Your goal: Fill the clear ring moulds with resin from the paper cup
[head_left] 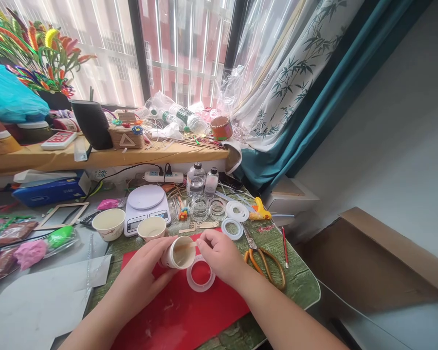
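My left hand (149, 267) is wrapped around a paper cup (171, 255), which tilts so its mouth faces right and toward me. Between the fingers of my right hand (221, 253) is a thin wooden stick (190, 245), its far end inside the cup. A little clear liquid seems to lie in the cup. Just below the cup, a white ring-shaped mold (190, 282) rests on a red sheet (168, 313). Behind my left hand stands a second paper cup (151, 227). Scissors with orange handles (264, 260) lie beside my right wrist.
A kitchen scale (146, 206), two clear bottles (196, 181), several ring molds (237, 211) and a yellow glue gun (261, 209) stand farther back. Another paper cup (109, 224) is at the left. A red pencil (285, 248) lies near the table's right edge.
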Tool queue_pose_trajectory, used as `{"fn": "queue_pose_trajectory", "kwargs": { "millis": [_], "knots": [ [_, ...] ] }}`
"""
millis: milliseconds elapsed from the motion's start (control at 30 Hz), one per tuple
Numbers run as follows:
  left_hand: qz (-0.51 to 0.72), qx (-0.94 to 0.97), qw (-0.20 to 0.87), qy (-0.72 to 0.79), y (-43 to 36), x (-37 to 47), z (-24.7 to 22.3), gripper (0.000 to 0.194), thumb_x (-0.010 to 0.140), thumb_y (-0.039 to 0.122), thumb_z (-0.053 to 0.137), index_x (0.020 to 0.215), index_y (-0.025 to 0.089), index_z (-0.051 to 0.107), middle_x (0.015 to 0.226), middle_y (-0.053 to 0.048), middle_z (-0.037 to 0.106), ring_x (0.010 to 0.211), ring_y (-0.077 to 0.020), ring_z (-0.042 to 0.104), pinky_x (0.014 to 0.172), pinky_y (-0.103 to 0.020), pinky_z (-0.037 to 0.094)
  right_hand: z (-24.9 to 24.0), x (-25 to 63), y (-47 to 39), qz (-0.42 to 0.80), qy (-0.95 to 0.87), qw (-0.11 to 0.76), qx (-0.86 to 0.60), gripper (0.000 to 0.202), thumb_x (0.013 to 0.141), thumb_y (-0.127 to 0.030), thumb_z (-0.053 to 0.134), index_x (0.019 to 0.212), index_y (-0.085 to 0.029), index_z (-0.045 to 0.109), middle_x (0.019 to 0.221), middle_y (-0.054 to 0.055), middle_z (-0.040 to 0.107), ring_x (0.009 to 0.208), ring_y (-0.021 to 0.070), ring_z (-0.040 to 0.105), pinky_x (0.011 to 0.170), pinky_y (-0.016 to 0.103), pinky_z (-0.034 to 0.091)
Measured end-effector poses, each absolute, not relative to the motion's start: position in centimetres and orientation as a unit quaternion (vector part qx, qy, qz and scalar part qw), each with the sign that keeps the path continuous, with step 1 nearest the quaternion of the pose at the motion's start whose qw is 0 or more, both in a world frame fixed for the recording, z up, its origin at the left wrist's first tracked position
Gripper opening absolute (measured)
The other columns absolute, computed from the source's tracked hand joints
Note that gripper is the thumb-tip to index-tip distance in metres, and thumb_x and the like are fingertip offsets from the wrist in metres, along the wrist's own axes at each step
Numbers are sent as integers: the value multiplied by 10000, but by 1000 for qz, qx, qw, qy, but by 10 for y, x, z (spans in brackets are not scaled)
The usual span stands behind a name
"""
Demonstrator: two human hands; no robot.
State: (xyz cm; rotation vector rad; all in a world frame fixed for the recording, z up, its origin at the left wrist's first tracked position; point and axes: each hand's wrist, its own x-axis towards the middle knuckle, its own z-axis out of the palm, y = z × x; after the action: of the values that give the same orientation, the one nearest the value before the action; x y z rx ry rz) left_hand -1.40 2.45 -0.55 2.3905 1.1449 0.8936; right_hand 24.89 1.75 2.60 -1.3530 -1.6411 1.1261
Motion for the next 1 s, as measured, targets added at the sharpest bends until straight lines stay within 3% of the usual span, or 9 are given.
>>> {"fn": "queue_pose_trajectory", "kwargs": {
  "millis": [133, 367, 500, 667, 767, 1000],
  "knots": [
    [314, 843, 169, 404, 25, -14, -3, 498, 993, 313, 704, 1486, 361, 651, 1446, -62, 788, 1318, -319, 765, 1054, -436, 654, 27, 247, 15, 422, -656, 349, -520, 282, 949, -309, 631, 716, -236, 490, 682, -42, 515, 677, 155, 476, 643, 294, 337],
    [313, 843, 167, 405, 23, -12, 3, 477, 1006, 330, 705, 1479, 346, 653, 1430, -71, 801, 1295, -320, 782, 1027, -430, 672, 22, 250, 16, 441, -637, 365, -515, 285, 988, -382, 577, 750, -240, 508, 704, -38, 529, 692, 161, 498, 656, 286, 387],
    [316, 845, 161, 401, 24, -12, 1, 493, 1006, 317, 689, 1494, 354, 639, 1447, -71, 796, 1319, -323, 777, 1049, -445, 672, 27, 250, 13, 433, -646, 352, -520, 289, 979, -351, 599, 732, -241, 494, 676, -46, 503, 666, 156, 471, 636, 289, 349],
    [318, 844, 160, 401, 25, -13, -2, 528, 996, 299, 690, 1517, 370, 632, 1466, -67, 790, 1328, -326, 776, 1065, -460, 672, 34, 244, 6, 342, -700, 346, -523, 311, 992, -321, 585, 721, -239, 456, 692, -35, 508, 673, 158, 459, 638, 305, 305],
    [318, 842, 163, 403, 25, -13, -2, 521, 1000, 310, 698, 1514, 373, 641, 1463, -64, 794, 1326, -331, 777, 1062, -463, 675, 35, 243, 5, 373, -699, 318, -521, 300, 972, -309, 607, 712, -240, 474, 666, -45, 490, 647, 152, 438, 615, 301, 291],
    [323, 838, 170, 405, 23, -11, 0, 500, 1011, 331, 701, 1506, 379, 645, 1460, -68, 795, 1317, -332, 782, 1054, -488, 682, 28, 245, 8, 420, -644, 346, -537, 296, 978, -337, 617, 726, -238, 500, 679, -44, 511, 656, 153, 463, 625, 294, 326]
  ]
}}
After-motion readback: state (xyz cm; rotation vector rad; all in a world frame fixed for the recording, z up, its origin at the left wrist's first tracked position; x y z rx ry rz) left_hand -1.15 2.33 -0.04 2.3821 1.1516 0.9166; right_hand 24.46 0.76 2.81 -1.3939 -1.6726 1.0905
